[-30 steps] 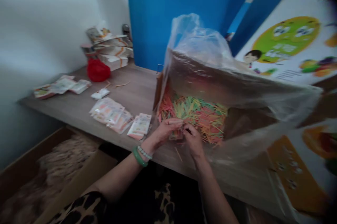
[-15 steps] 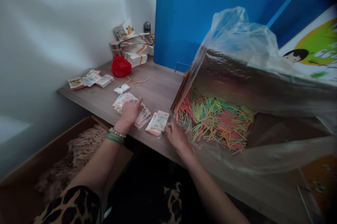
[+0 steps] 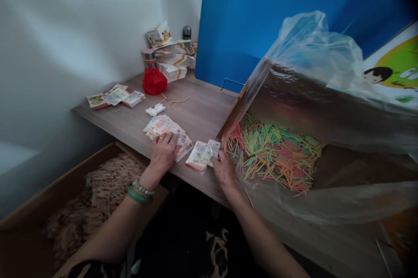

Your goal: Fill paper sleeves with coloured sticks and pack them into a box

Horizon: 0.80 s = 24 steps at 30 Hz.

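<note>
My left hand (image 3: 163, 152) rests palm down near the table's front edge, fingers stretched over a fanned row of small printed packets (image 3: 167, 125). Just to its right lies a short stack of similar packets (image 3: 197, 155) with pink-striped ends. My right hand (image 3: 224, 169) pinches the edge of a thin clear-and-white packet (image 3: 213, 149), which overlaps that stack's right side. Beyond my right hand, a cardboard box (image 3: 237, 110) lined with clear plastic holds many short pink, green and yellow sticks (image 3: 274, 149).
More packets (image 3: 114, 95) lie at the table's left end. A red bag (image 3: 154, 81), a crumpled white tissue (image 3: 156, 109) and stacked white cartons (image 3: 174, 71) stand farther back. Below the table's left edge, a large box (image 3: 58, 178) contains many wrapped pieces (image 3: 107, 180). A blue panel (image 3: 241, 21) rises behind.
My right hand has a packet in its fingers, shifted rightward over the short stack. My left hand has drawn back slightly, uncovering more of the fanned packets. The view has shifted a little.
</note>
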Motion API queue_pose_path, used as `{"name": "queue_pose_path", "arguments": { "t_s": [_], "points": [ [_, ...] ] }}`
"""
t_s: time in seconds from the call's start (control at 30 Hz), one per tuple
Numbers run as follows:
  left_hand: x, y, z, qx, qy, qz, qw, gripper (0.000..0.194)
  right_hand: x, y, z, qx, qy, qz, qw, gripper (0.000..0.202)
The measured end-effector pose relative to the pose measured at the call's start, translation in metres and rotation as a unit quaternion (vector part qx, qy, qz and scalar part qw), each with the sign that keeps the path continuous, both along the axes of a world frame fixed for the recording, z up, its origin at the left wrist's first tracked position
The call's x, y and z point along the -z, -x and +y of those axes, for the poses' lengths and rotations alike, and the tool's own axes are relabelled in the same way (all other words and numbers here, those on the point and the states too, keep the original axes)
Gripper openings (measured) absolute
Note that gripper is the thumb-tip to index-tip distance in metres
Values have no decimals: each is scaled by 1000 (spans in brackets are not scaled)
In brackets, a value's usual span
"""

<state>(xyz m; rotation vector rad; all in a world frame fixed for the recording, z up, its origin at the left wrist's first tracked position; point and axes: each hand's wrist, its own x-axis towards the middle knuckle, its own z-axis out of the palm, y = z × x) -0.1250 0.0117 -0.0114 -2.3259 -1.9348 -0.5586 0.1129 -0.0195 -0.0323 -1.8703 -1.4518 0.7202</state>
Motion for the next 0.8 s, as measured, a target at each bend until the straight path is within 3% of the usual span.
{"name": "queue_pose_path", "arguments": {
  "t_s": [0.17,0.3,0.43,0.5,0.53,0.6,0.67,0.73,0.8],
  "points": [
    [20,10,0,19,4,-8,1000,41,5,-13,-13,-42,-62,74,994,23],
    [19,19,-2,29,6,-46,998,46,5,-19,-22,-44,-61,136,988,27],
    [9,-17,-20,25,-42,-207,977,34,-1,-22,-28,-50,-60,284,956,16],
    [2,-52,-32,63,49,-376,923,39,-4,-26,-31,-50,-45,368,928,22],
    [-2,-71,-36,81,138,-460,873,45,-6,-29,-33,-56,-39,388,919,25],
    [-9,-109,-42,98,295,-590,745,49,-10,-39,-38,-88,-27,360,928,22],
    [-14,-138,-41,80,362,-676,637,44,-17,-56,-41,-134,-16,250,959,18],
    [-15,-156,-36,39,367,-726,580,41,-26,-79,-39,-145,-10,101,984,22],
    [-14,-164,-32,0,372,-738,563,43,-38,-103,-26,-93,-3,-47,995,26]
  ]
}}
